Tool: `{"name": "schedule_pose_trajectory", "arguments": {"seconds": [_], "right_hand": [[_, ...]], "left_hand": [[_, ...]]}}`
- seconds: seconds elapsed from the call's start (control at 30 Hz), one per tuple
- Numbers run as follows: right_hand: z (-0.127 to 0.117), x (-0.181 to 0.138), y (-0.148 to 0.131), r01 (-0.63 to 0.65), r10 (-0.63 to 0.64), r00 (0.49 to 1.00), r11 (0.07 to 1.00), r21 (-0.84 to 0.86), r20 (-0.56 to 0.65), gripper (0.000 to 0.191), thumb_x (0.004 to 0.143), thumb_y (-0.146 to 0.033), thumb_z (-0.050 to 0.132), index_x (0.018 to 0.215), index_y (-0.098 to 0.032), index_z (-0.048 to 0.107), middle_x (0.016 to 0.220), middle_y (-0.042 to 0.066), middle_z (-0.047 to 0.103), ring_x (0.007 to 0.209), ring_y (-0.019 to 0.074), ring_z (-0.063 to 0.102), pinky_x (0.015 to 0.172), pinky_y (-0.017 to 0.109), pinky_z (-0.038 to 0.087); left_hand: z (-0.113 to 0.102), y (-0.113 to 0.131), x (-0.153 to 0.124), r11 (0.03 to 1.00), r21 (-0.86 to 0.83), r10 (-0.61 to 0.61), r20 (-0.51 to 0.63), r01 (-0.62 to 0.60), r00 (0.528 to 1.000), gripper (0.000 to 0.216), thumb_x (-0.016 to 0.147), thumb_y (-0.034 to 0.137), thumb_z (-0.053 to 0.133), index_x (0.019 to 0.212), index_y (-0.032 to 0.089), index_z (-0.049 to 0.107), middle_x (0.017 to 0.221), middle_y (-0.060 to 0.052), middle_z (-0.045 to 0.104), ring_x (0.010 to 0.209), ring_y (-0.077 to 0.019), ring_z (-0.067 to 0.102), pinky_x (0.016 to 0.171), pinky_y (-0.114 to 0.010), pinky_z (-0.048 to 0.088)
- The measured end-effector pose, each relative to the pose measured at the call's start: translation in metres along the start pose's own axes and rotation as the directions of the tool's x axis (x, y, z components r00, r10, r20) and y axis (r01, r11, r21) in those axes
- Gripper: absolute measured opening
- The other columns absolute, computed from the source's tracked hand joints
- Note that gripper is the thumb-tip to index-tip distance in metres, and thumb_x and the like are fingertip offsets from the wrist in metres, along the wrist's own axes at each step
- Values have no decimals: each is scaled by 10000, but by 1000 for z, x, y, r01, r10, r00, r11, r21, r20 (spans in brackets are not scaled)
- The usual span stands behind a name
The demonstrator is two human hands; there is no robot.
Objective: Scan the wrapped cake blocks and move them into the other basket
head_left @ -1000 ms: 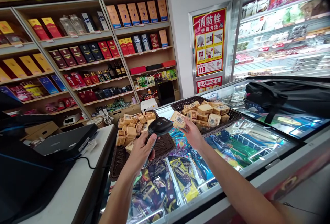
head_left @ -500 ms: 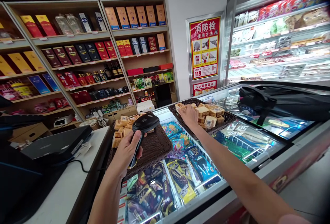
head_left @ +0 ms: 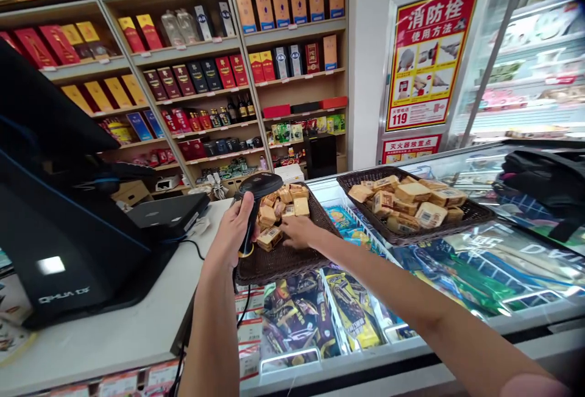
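My left hand (head_left: 235,229) is wrapped round the grip of a black barcode scanner (head_left: 258,185), held upright over the counter's edge. My right hand (head_left: 297,231) reaches into the nearer dark wicker basket (head_left: 278,260), fingers resting on the small wrapped tan cakes (head_left: 283,202) piled there; whether it grips one is hidden. A second wicker basket (head_left: 475,214) with more wrapped cakes (head_left: 406,199) sits further right on the freezer's glass lid (head_left: 457,263).
A black till terminal (head_left: 59,202) and its cable stand on the white counter (head_left: 119,330) at left. Shelves of boxed bottles (head_left: 201,74) fill the back wall. A black bag (head_left: 548,184) lies on the freezer at right, by a red fire-hydrant poster (head_left: 425,59).
My right hand left the far basket, where it set down a wrapped cake, and came across to the near basket. The scanner stayed in my left hand. My view turned left.
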State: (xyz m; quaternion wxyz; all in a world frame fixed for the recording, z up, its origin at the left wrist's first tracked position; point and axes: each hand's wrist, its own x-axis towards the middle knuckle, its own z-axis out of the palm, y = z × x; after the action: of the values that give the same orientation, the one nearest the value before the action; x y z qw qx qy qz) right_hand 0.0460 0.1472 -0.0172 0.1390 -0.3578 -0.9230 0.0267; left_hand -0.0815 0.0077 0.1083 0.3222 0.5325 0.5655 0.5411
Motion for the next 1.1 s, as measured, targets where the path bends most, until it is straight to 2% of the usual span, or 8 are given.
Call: {"name": "schedule_pose_trajectory", "arguments": {"seconds": [0.07,0.2,0.33,0.43,0.63,0.87,0.97,1.1], "right_hand": [[11,14,-23,-48,45,993,998,28,113,615,802,-456,741,1324,-186,562,1406,194,547,1322,375,504,1073,478,396],[27,29,-47,-390,350,916,893,226,199,1049,739,-676,702,1500,-67,314,1475,296,455,1371,403,458,1069,501,409],[28,29,-52,-428,431,900,841,332,67,1025,615,-469,834,1446,-63,393,1412,272,525,1330,399,502,1077,478,417],[16,15,-41,-420,499,867,724,548,5,988,482,-449,875,1327,-90,512,1385,235,545,1254,413,553,1030,457,475],[-17,-57,15,5,596,787,249,968,-157,812,483,-381,885,1172,-213,487,1178,88,662,1063,261,658,955,419,526],[-29,-132,82,354,621,750,-86,931,-228,616,547,-225,792,1137,-264,617,1174,17,679,1041,221,645,929,363,515],[-28,-139,88,460,638,741,-255,850,-210,515,602,-281,694,1114,-258,651,1098,24,720,1030,249,657,962,415,508],[-32,-141,86,547,630,735,-334,768,-250,504,645,-316,603,1139,-241,669,1037,41,750,1135,291,636,1077,486,440]], "left_hand": [[-3,-2,1,1000,-2,-9,19,9,1000,634,735,845,530,717,213,484,446,30,515,390,-109,440,386,-204,314],[-2,-2,0,1000,0,-4,53,4,999,633,746,849,510,690,220,458,434,26,511,383,-107,433,375,-198,296],[0,-1,-2,1000,-16,19,52,-18,998,633,729,849,536,707,218,488,434,35,510,379,-103,421,374,-200,294],[0,1,-3,1000,-23,8,68,-7,998,635,730,852,527,712,219,488,434,35,516,379,-102,422,379,-197,298],[12,4,-7,1000,-23,-12,138,15,990,645,735,860,500,719,215,493,450,28,524,372,-102,412,376,-198,284],[41,0,-13,998,35,-53,266,45,962,619,767,840,486,735,223,451,437,34,504,389,-97,391,393,-189,262],[51,-4,-16,995,86,-85,357,58,930,606,792,816,482,819,212,512,431,39,503,394,-94,385,404,-183,255],[62,-2,-20,993,90,-104,404,74,909,626,784,806,504,898,195,574,471,46,499,401,-94,384,404,-199,254]]}}
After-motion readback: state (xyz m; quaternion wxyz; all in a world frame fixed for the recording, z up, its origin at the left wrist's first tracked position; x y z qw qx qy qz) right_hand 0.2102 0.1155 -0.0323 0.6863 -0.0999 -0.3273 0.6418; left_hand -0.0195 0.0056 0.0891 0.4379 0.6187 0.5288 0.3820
